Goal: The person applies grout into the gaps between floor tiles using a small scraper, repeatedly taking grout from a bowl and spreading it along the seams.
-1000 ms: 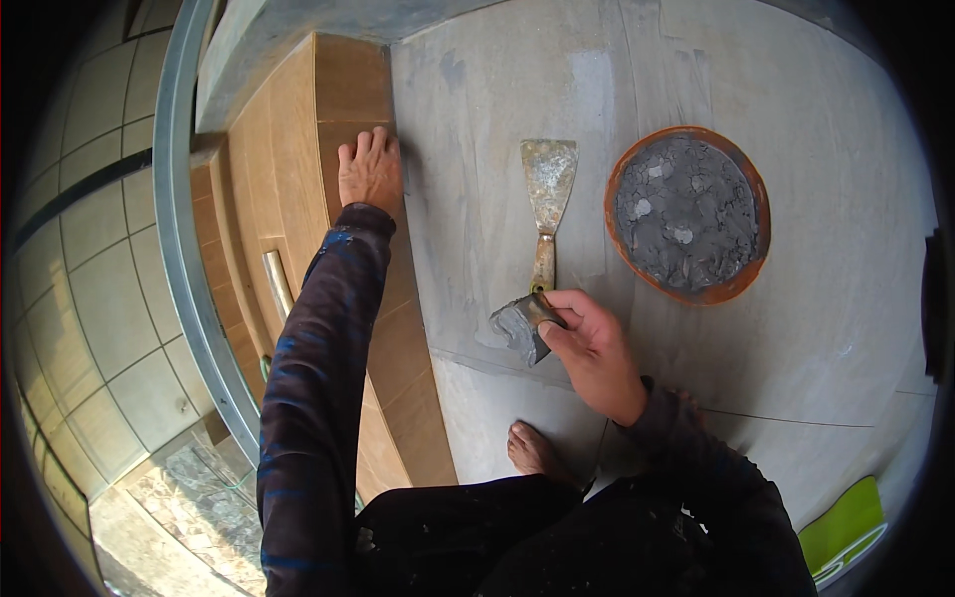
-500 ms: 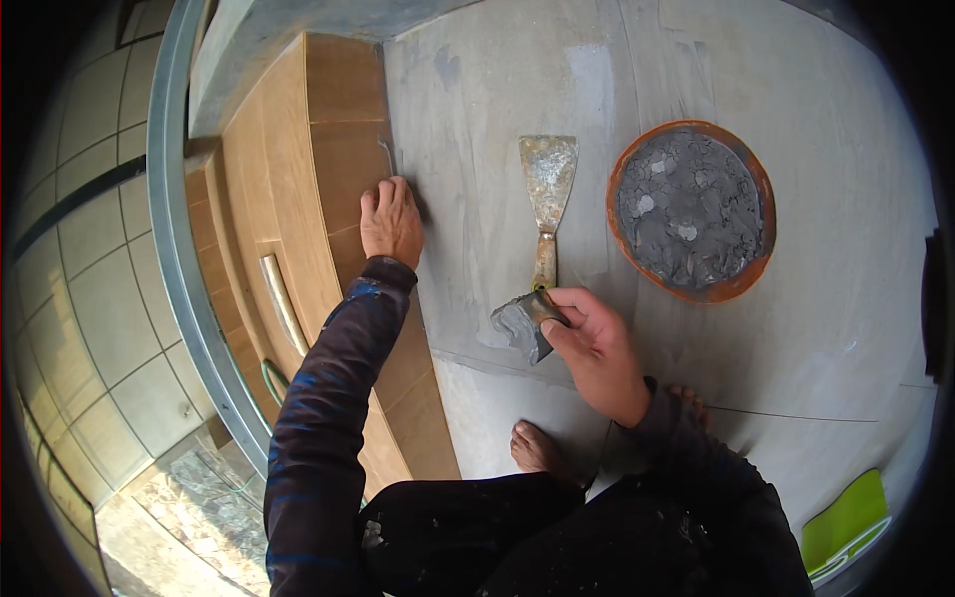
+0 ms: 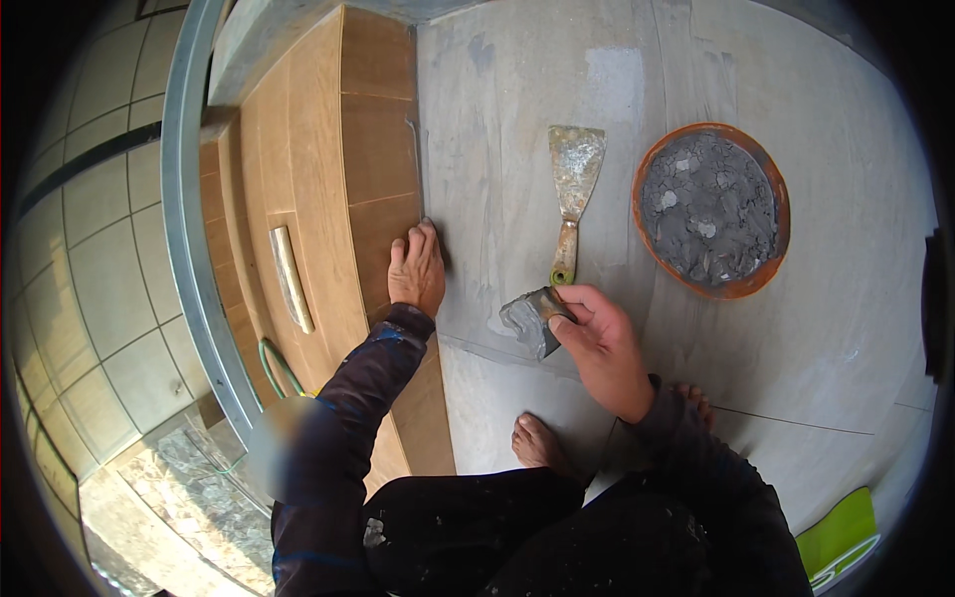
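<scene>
My left hand (image 3: 416,269) lies flat on the edge of the brown wood-look tiles (image 3: 338,169), fingertips at the seam where they meet the grey floor tile (image 3: 497,129). My right hand (image 3: 597,343) grips a small grey rubber scraper (image 3: 532,318) held low over the grey tile. A wide putty knife (image 3: 572,194) smeared with dried mortar lies flat on the floor just beyond it, handle toward me. To its right sits a round orange bowl (image 3: 711,209) filled with grey mortar.
My bare feet (image 3: 537,443) rest on the grey tile below the hands. A curved metal rail (image 3: 194,199) borders the brown tiles on the left, with pale square tiling beyond. A bright green object (image 3: 836,537) lies at the lower right.
My left hand has slid down along the seam toward me, from the upper part of the brown tiles to the middle. The right hand has kept its place with the scraper.
</scene>
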`<state>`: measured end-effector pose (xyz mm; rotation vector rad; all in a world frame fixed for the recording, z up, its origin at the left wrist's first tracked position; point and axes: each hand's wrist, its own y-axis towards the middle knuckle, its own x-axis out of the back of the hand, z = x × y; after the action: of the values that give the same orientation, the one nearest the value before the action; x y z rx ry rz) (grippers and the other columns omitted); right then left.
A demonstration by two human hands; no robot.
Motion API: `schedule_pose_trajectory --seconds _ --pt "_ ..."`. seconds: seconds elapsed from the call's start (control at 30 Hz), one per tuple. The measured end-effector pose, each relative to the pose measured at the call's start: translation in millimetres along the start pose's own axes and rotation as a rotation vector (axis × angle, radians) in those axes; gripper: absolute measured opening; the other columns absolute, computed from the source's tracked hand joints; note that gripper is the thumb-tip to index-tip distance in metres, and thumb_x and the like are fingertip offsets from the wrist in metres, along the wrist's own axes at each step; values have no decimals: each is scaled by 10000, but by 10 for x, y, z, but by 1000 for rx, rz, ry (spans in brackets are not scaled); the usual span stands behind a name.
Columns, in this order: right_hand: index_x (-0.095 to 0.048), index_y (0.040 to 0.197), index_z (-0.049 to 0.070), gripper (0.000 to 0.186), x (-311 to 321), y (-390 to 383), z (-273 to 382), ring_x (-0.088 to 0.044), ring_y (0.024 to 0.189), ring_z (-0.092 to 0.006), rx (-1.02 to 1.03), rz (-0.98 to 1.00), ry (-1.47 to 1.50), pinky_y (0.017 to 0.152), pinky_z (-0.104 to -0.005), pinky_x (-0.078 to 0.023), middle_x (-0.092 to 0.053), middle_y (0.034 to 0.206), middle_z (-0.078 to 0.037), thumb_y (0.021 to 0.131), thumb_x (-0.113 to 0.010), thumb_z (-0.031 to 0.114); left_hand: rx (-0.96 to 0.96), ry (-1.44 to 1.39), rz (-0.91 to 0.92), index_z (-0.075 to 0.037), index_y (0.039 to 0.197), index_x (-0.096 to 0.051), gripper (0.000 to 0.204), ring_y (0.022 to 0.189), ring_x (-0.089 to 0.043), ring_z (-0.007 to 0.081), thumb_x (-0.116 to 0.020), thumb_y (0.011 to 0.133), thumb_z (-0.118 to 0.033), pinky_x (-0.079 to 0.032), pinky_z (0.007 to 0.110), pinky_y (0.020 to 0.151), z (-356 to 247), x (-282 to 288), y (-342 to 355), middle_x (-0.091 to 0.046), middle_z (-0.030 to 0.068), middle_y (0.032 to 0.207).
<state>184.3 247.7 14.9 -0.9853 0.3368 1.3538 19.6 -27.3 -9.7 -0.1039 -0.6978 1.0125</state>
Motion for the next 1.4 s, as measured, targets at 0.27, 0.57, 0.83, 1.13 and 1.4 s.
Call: schedule_pose_trajectory --seconds 0.27,0.57,0.83,1.13,1.4 --pt "-554 1314 -50 268 -40 -29 -71 -596 1033 -62 27 13 -36 879 -239 -498 -691 1169 -74 1048 -555 -18 -30 -58 106 68 1512 -474 666 1275 -437 207 -537 910 -208 -334 370 1064 -195 5 -391 -524 77 1368" --pt "-558 1307 -51 263 -65 -67 -96 -590 997 -51 33 38 -65 848 -232 -496 -694 1148 -67 1046 -554 -20 -49 -97 165 48 1513 -492 635 1270 -426 205 -523 942 -229 -326 361 1065 -343 -25 -855 -508 62 1367" --pt "-549 1336 -58 301 -34 -82 -110 -616 1033 -71 23 53 -101 870 -244 -515 -698 1182 -91 1037 -567 -24 -37 -230 245 43 1497 -504 621 1285 -437 202 -529 933 -214 -325 365 1074 -545 -17 -1417 -522 63 1384" --pt "-623 1263 10 310 -162 1005 111 -718 974 -245 352 -11 -569 823 -325 -551 -742 1117 -154 954 -653 -3 94 -520 349 6 1279 -630 493 1197 -481 246 -630 830 -197 -354 441 1019 -630 302 -1960 -543 98 1329" --pt "-618 1126 77 165 -634 2969 268 -632 1022 -339 885 -8 -1582 908 -455 -487 -737 989 -118 962 -597 83 466 -910 432 -57 1096 -662 341 1129 -512 292 -678 779 -183 -373 481 949 -481 902 -2014 -562 106 1162"
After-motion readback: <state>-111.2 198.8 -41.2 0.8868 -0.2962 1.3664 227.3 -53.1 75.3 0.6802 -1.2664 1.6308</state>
